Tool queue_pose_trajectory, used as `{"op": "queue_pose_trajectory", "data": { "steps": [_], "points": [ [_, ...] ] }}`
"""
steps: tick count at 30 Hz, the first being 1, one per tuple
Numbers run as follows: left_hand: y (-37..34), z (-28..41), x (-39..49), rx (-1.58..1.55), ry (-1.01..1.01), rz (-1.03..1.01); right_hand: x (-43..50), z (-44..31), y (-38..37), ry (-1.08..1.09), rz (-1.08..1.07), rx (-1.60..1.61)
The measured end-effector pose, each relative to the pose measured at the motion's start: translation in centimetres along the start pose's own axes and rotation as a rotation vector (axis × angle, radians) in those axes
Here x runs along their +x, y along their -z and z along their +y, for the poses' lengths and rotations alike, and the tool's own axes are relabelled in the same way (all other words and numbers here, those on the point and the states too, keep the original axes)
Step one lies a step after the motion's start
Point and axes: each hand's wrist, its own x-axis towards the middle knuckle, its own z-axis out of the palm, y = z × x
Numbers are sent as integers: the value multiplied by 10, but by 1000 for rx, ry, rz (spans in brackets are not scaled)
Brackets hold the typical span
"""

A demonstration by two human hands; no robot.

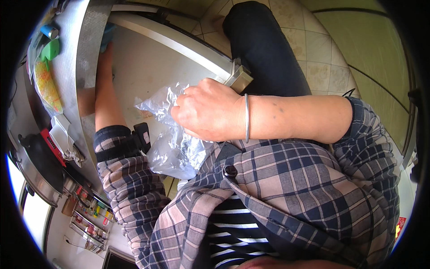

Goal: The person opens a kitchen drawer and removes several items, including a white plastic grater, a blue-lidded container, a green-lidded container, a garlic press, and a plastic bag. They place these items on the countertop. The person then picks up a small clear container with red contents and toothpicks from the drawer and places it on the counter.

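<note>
My right hand (205, 111), with a silver bangle at the wrist, is closed in a fist around a crumpled clear plastic bag (181, 151). The bag hangs in front of my chest and spreads out past the knuckles. My left arm reaches down beside the steel counter edge (89, 43), over a pale panel (151, 60) that looks like the inside of an open drawer or cabinet. Its hand (106, 47) is at the far end, beside or on a blue thing (108, 33). Blur and the counter edge hide the fingers there.
A metal-trimmed edge (174, 40) with a brass-coloured corner piece (239, 79) juts towards my dark-trousered leg (265, 50). On the counter lie a green object (50, 49), a patterned plastic packet (47, 85) and a white container (61, 134). A wok (38, 164) stands farther along, near a spice rack (89, 228).
</note>
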Motion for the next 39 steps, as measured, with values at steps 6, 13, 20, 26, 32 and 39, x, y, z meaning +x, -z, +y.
{"op": "queue_pose_trajectory", "data": {
  "steps": [6,13,20,26,32,39],
  "points": [
    [10,22,2,138,108,-63,2,-1,0,1,-12,10],
    [16,64,0,-22,322,-346,8,10,5,-23,24,-1],
    [95,146,-59,-851,751,-362,18,29,9,-24,20,-35],
    [157,176,-115,-1298,906,-138,22,45,10,-18,54,-48],
    [181,194,-132,-1691,867,144,43,56,17,-85,160,171],
    [169,208,-143,-1639,742,236,51,39,37,238,527,31]
  ]
}}
